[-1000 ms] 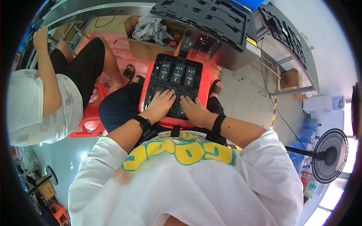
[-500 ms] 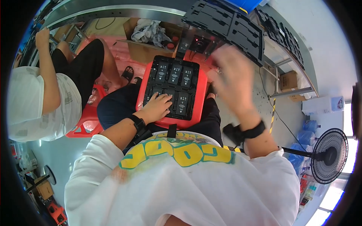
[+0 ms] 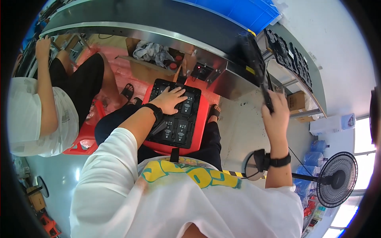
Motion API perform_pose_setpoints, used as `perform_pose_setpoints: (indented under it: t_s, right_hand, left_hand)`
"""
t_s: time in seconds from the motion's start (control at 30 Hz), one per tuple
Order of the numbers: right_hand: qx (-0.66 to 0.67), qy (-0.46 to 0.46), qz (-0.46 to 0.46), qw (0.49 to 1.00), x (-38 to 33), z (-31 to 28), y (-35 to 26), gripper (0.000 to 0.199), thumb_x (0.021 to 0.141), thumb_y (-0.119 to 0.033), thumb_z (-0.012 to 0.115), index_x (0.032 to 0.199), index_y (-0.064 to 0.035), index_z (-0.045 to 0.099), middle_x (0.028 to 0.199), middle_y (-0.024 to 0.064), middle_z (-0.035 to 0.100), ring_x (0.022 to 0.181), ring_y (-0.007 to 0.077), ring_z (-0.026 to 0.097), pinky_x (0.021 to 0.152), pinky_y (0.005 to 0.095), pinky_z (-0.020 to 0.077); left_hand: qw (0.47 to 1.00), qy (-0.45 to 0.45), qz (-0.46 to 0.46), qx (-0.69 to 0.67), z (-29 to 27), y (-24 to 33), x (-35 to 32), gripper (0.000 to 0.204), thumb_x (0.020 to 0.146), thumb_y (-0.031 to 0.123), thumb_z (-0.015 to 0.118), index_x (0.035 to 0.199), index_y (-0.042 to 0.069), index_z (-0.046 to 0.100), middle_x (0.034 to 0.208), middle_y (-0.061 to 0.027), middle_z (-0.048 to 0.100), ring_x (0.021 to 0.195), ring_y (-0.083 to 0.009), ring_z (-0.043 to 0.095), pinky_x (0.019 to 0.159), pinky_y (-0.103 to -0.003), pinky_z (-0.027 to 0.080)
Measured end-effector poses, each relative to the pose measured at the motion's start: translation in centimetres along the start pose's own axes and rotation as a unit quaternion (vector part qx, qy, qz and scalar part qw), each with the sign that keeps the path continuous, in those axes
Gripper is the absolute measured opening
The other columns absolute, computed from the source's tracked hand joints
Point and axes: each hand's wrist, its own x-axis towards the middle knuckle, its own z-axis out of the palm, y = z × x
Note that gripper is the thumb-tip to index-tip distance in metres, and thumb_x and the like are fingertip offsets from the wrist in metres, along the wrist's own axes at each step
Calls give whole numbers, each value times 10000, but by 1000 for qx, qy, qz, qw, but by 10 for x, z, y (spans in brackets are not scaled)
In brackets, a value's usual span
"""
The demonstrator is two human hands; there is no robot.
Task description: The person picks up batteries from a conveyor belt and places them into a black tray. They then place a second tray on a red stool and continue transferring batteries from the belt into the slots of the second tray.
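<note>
A black plastic tray point(image 3: 193, 129) with flat dark battery packs point(image 3: 181, 130) in its slots lies on a red stool point(image 3: 201, 139) in front of me. My left hand point(image 3: 170, 100) rests over the upper part of this tray, fingers spread and stretched out, hiding several packs. Off to the right, my right hand point(image 3: 276, 113) is closed on the near end of a second black tray point(image 3: 258, 59). That tray is raised and seen almost edge-on, so its face is hidden. Both wrists carry black bands.
A metal-edged bench point(image 3: 151, 31) crosses ahead, with a blue crate point(image 3: 246, 12) beyond. Under it stands an open cardboard box point(image 3: 147, 71) of crumpled cloth. More black trays point(image 3: 289, 55) lie on a right-hand table. A seated person point(image 3: 43, 107) is at left, a fan point(image 3: 337, 179) at right.
The second tray, lying face-up at the bench edge before, is now tipped on edge with my right hand on it. My left hand has moved farther up the stool's tray.
</note>
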Motion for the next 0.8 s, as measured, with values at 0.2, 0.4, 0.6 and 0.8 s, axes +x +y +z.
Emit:
perform_pose_setpoints:
  t_s: [0.2, 0.4, 0.6, 0.8]
  right_hand:
    - [152, 27, 350, 924, -41, -59, 25, 185, 779, -78, 594, 922, 40, 594, 811, 73, 609, 733, 125, 534, 670, 272, 439]
    - [317, -30, 473, 822, -92, -51, 36, 280, 737, -49, 590, 997, 56, 576, 809, 64, 602, 735, 132, 552, 674, 264, 448]
    - [254, -291, 414, 824, -122, 2, 4, 392, 677, -92, 595, 1036, 64, 571, 753, 65, 578, 679, 125, 521, 631, 265, 432]
    - [248, -341, 264, 867, -99, 45, -47, 360, 668, -120, 570, 972, 73, 571, 706, 148, 541, 641, 228, 522, 605, 334, 425]
  left_hand:
    - [999, 2, -24, 37, 11, 9, -5, 575, 779, 262, 613, 1248, -20, 435, 1337, -214, 341, 1194, -346, 379, 970, -443, 338]
    - [992, 69, -95, -35, 11, 7, -13, 595, 760, 290, 631, 1247, 5, 442, 1306, -213, 370, 1207, -358, 362, 968, -451, 326]
    - [955, 156, -253, -16, 16, 17, -74, 688, 742, 306, 661, 1275, -19, 372, 1293, -242, 353, 1233, -398, 324, 997, -473, 299]
    - [938, 129, -319, -30, 48, 43, -129, 746, 703, 296, 706, 1278, -31, 361, 1306, -244, 334, 1248, -388, 314, 986, -482, 320]
